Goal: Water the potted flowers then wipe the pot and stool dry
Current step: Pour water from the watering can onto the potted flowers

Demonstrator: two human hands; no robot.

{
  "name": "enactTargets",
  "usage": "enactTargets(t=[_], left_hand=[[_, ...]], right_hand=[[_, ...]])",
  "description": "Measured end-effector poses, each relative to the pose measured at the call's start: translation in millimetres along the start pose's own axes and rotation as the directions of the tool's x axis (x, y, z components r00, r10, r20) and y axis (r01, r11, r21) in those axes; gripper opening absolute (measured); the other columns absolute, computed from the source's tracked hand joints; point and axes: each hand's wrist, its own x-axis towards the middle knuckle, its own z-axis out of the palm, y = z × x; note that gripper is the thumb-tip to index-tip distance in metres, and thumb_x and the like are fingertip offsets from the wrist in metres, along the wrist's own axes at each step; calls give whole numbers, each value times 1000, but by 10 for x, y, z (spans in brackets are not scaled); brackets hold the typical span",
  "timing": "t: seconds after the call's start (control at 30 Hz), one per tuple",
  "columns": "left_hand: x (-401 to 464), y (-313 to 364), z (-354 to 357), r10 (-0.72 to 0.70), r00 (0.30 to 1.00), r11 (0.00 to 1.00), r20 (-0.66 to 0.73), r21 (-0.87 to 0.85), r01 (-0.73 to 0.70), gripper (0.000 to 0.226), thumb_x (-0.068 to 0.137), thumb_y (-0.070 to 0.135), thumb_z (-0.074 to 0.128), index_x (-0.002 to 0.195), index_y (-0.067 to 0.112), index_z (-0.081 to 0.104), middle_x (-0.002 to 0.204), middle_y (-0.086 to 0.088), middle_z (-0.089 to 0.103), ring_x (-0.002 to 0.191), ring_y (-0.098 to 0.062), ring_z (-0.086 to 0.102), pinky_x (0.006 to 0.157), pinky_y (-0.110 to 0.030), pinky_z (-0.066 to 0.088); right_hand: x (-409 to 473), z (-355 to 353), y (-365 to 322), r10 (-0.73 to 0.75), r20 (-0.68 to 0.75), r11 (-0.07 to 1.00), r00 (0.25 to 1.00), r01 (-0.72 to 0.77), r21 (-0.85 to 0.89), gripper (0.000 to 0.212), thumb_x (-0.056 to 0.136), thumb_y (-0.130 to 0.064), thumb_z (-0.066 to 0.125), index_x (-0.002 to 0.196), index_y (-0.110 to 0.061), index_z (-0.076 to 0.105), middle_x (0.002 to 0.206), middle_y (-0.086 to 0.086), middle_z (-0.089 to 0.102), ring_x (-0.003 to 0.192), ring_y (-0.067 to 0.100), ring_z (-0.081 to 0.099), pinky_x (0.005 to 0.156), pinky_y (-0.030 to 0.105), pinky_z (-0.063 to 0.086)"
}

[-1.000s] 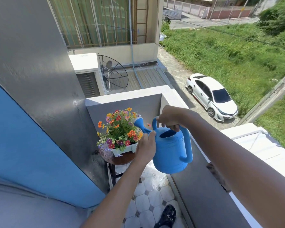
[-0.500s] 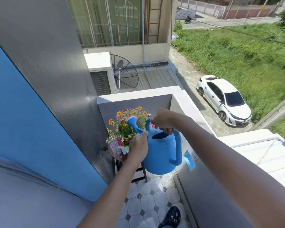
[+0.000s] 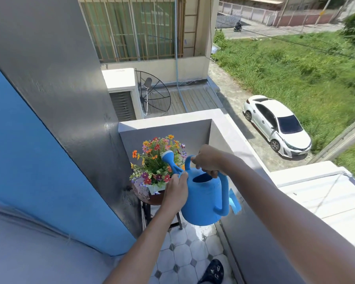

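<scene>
Step in hand: watering. I hold one blue watering can (image 3: 203, 199) at centre frame with both hands. My right hand (image 3: 208, 160) has its fingers wrapped closed around the top handle. My left hand (image 3: 175, 191) steadies the can where the spout leaves the body, fingers curled and pressed against it. The spout head (image 3: 166, 156) sits just in front of the flowers (image 3: 158, 160), slightly left of centre and angled upward; I see no water leaving it.

Next move, as I judge it: tip the can forward so the spout head drops over the blooms, keeping the flow gentle.

Count: one white pot (image 3: 155, 188), one round stool (image 3: 150, 198) carrying it, one can. No wiping cloth is clearly identifiable.
</scene>
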Motion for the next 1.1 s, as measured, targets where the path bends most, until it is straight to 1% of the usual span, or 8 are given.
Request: enactTargets(t=[0.2,0.33,0.47,0.6,0.7,0.8,0.97,1.1], left_hand=[[58,118,126,23,1000,999,9,-24,-23,35,94,50,32,84,19,46,73,1,45,64,-16,44,58,-32,31],[148,179,214,39,999,999,-4,-8,-39,37,94,50,31,91,17,49,76,0,47,66,-15,45,56,-32,31],[283,199,308,69,997,998,-18,0,-69,32,94,47,34,97,20,51,89,-5,58,78,-19,55,60,-33,37],[455,290,425,128,992,992,-4,20,-128,27,97,43,37,109,25,53,97,-1,62,86,-17,60,70,-35,47],[621,385,553,192,981,979,37,58,-194,24,97,44,37,112,31,51,99,9,62,90,-11,60,78,-34,48],[821,488,787,202,977,974,67,91,-208,57,88,61,33,130,28,49,121,1,60,108,-20,59,93,-44,49],[1076,748,1295,211,968,966,133,124,-228,33,97,47,38,110,22,55,84,12,55,75,0,52,59,-21,36],[1331,879,1910,165,947,983,275,30,-181,29,93,48,47,96,22,59,77,7,61,72,-12,58,62,-26,42]], right_hand=[[39,-130,97,-20,-22,1000,1000,20,6,19,100,-19,50,91,-2,56,64,7,52,50,19,48,45,28,40],[97,-212,225,-28,-40,998,999,30,52,31,100,-21,51,73,-7,53,60,7,51,46,18,47,45,25,39],[209,-203,525,-55,-20,973,998,58,222,25,98,-25,49,88,-4,56,59,12,44,41,20,36,41,23,33],[267,-177,796,-82,-88,913,993,110,394,29,99,-33,52,83,-9,50,63,12,42,45,18,34,39,22,32],[305,-164,968,-22,-172,813,985,118,571,32,101,-30,51,77,-10,49,55,3,39,39,12,32,39,21,31],[374,-200,1146,86,-212,654,974,105,749,29,102,-30,51,81,-11,46,53,0,35,39,11,29,40,21,28],[502,-349,1463,234,-217,342,948,129,931,16,103,-24,45,92,-12,45,56,1,33,41,11,30,40,22,26],[687,-559,1866,358,-204,114,911,174,978,15,105,-21,41,95,-10,47,59,3,38,44,13,35,43,27,32]])
